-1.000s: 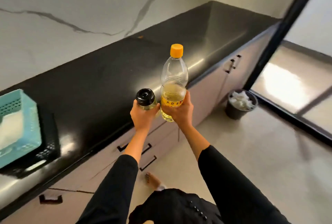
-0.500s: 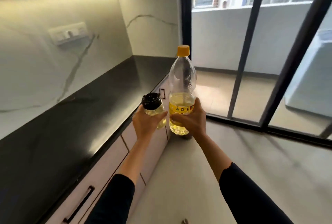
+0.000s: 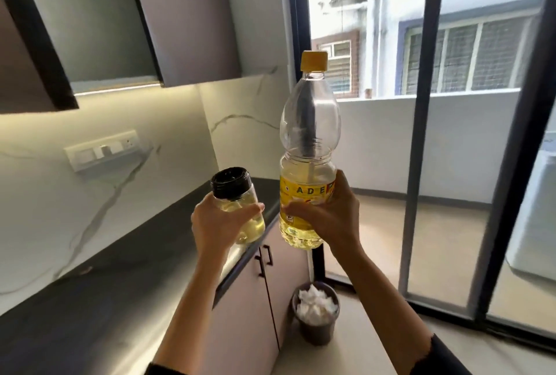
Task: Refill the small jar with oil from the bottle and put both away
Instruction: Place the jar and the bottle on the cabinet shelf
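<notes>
Left grip (image 3: 219, 224): fingers and thumb curled round the small jar (image 3: 255, 225), palm over its lower body, thumb lying across the front of the glass. Jar is tipped slightly, black lid (image 3: 231, 182) on, pale yellow oil showing through the glass up to near the lid

Right grip (image 3: 331, 218): wrapped round the lower half of the oil bottle (image 3: 310, 122), fingers over the yellow label (image 3: 304, 191), bottle base sticking out below the hand. Bottle is upright, yellow cap (image 3: 314, 60) on; oil level sits a little above the label, upper half clear

Both are held up in the air side by side, close together with a narrow gap, neither resting on anything. Jar hangs over the far end of the black bench (image 3: 120, 269); bottle hangs just past the bench's front edge, in front of the dark door frame (image 3: 418, 134)

Further out: bench runs along the left under a marble-look wall with a white switch plate (image 3: 100, 149). Upper cabinets (image 3: 186, 13) above, light strip glowing under them. Base cabinets (image 3: 255, 299) with dark handles below the bench. A dark bin (image 3: 316, 329) holding crumpled white paper stands on the floor beside the end cabinet, below the bottle. Glass doors fill the right side. Dark sleeve edges show at the bottom of the head view
</notes>
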